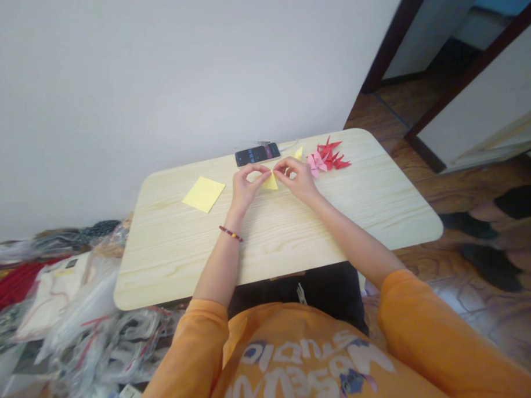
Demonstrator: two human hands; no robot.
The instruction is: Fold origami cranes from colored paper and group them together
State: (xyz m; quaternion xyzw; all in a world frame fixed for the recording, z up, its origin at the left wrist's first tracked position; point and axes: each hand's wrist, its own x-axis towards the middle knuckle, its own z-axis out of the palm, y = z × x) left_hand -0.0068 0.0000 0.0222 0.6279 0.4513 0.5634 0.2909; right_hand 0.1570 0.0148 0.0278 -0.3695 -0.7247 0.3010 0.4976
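A small folded piece of yellow paper (271, 182) is pinched at its top between both my hands, above the pale wooden table (286, 234). My left hand (250, 184) has thumb and index finger closed on its left side. My right hand (294, 178) pinches it from the right, fingertips almost meeting those of the left. To the left lies a flat yellow paper square (203, 194). Behind my right hand are a yellow folded paper piece (298, 153), pink folded paper (316, 162) and red folded paper pieces (332, 154) with pointed tips.
A phone (257, 154) with a lit screen lies at the table's back edge, by the white wall (187, 74). Bagged clothes and plastic (87, 309) are heaped on the floor at left. At right, another person's feet in dark shoes (489, 268) show beside a doorway.
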